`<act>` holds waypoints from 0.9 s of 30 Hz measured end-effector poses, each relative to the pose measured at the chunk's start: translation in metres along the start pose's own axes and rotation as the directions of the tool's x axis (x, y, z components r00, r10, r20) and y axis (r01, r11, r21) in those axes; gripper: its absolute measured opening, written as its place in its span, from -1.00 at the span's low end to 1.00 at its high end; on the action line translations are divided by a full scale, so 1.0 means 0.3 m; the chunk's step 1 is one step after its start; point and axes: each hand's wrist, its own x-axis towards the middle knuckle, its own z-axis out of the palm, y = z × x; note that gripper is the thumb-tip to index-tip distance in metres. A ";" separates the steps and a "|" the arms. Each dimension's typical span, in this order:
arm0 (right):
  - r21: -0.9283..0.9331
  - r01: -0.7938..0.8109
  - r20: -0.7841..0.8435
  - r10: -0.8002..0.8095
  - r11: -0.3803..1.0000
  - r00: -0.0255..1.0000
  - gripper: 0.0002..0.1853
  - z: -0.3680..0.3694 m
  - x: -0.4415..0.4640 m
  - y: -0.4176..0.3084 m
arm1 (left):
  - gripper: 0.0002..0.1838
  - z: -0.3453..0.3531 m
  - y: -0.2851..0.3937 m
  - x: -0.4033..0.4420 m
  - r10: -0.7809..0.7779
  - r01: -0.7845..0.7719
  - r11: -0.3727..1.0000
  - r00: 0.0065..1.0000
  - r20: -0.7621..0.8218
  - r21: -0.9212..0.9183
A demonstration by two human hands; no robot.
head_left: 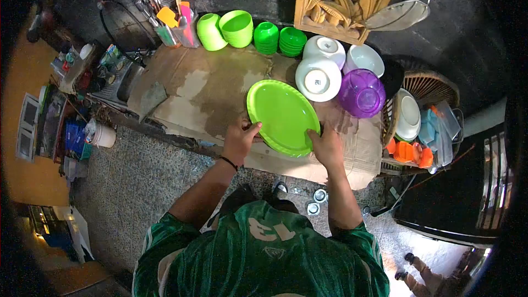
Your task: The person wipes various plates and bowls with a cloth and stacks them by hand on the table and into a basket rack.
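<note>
A bright green oval platter (283, 116) with a ribbed rim is held above the cardboard-covered counter, tilted slightly. My left hand (240, 142) grips its left lower edge, thumb on top of the rim and fingers partly hidden beneath. On the lower right edge, my right hand (326, 146) also has its thumb over the rim, with the other fingers mostly out of sight. Beyond the platter lie upturned white bowls (318, 80) and a purple bowl (361, 93). Whether it is one platter or several nested together, I cannot tell.
Stacked lime bowls (236, 28) and darker green bowls (292, 42) line the counter's back. A utensil holder (184, 33) stands left of them, near a sink (130, 81). At right, a wicker basket (432, 85) holds dishes. Wet patches mark the cardboard (195, 85).
</note>
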 end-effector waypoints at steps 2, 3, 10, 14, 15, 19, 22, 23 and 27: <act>0.010 0.019 0.017 -0.019 1.000 1.000 -0.45 0.013 -0.012 -0.022 | -0.53 -0.023 0.015 0.006 0.066 -0.065 0.995 0.998 -0.015 0.072; 0.024 0.032 0.029 -0.033 0.999 0.999 -0.45 0.021 -0.021 -0.035 | -0.55 -0.038 0.021 0.010 0.131 -0.126 0.981 0.991 -0.020 0.149; 0.212 0.092 0.022 -0.099 0.973 0.995 -0.59 0.152 -0.023 -0.299 | -0.45 -0.238 0.202 0.062 0.161 -0.150 0.984 0.979 -0.124 0.096; 0.287 0.001 0.134 -0.041 0.958 0.990 -0.48 0.324 0.061 -0.520 | -0.40 -0.405 0.321 0.163 0.226 -0.234 0.968 0.970 -0.086 -0.095; 0.327 -0.038 0.184 -0.025 0.944 0.983 -0.47 0.374 0.080 -0.585 | -0.40 -0.471 0.325 0.202 0.225 -0.233 0.968 0.971 -0.081 -0.094; 0.254 0.187 0.102 -0.219 0.949 0.971 -0.40 0.609 0.174 -0.678 | -0.44 -0.761 0.266 0.424 0.127 -0.120 0.992 0.975 -0.182 0.048; 0.267 -0.153 0.379 0.043 0.952 0.925 -0.37 0.610 0.193 -0.908 | -0.52 -0.891 0.306 0.512 0.132 -0.130 0.991 0.985 -0.115 0.025; 0.266 -0.154 0.376 0.045 0.951 0.926 -0.37 0.646 0.205 -0.917 | -0.52 -0.922 0.318 0.537 0.131 -0.130 0.991 0.985 -0.112 0.023; 0.299 -0.149 0.406 0.016 0.942 0.914 -0.37 0.761 0.235 -0.945 | -0.47 -1.024 0.298 0.622 0.126 -0.114 0.984 0.989 -0.081 0.140</act>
